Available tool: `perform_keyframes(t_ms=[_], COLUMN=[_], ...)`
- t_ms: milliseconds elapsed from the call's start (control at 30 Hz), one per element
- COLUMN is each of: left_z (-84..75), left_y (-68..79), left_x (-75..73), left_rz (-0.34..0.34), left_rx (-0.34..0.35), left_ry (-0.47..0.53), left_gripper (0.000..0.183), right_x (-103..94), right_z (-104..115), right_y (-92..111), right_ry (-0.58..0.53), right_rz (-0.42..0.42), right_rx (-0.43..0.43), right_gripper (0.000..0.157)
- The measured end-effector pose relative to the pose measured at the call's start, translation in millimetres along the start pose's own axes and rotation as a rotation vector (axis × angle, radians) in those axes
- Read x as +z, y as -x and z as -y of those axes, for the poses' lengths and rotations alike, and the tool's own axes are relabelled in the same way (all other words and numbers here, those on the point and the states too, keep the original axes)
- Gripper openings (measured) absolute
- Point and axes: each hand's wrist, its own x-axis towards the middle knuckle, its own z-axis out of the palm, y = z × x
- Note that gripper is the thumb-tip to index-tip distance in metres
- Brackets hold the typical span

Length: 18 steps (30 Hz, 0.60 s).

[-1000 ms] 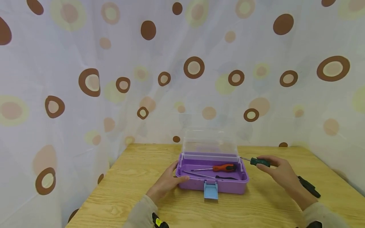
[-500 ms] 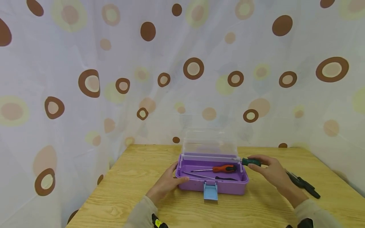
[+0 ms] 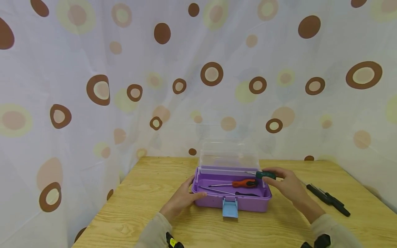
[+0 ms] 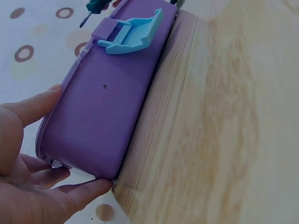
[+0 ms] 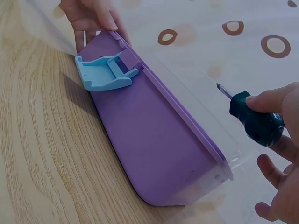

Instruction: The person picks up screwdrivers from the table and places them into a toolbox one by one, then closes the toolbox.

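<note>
A purple toolbox (image 3: 214, 202) stands on the table, its clear lid (image 3: 228, 153) raised and its light-blue latch (image 3: 230, 208) hanging down in front. My left hand (image 3: 183, 198) grips its left end, thumb on the front rim and fingers round the side, as the left wrist view shows too. My right hand (image 3: 286, 186) pinches a short screwdriver with a dark green handle (image 5: 257, 120) over the box's right end, shaft pointing left. Inside lie an orange-and-black screwdriver (image 3: 245, 183) and a long one with a black handle (image 3: 246, 194).
Beyond my right hand, black-handled tools (image 3: 330, 199) lie on the wooden table (image 3: 124, 210). A spotted curtain (image 3: 186, 103) hangs behind the table and along its sides.
My right hand has moved left with the green-handled screwdriver, from beside the box to over its right end. More of the black tools shows. My left hand stays on the box.
</note>
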Motion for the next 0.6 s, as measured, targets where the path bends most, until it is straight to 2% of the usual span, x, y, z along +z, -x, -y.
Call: perform_keyframes(t_ms=[600], left_z=[1.4], left_y=[-1.0], left_x=[-1.1], left_rz=[0.006], left_rx=[-0.004], left_ry=[0.0], left_gripper=[0.086], right_x=[23.2], right_z=[9], right_y=[-12], right_ry=[-0.056], right_rz=[0.032], right_rx=[-0.015], right_gripper=[0.044])
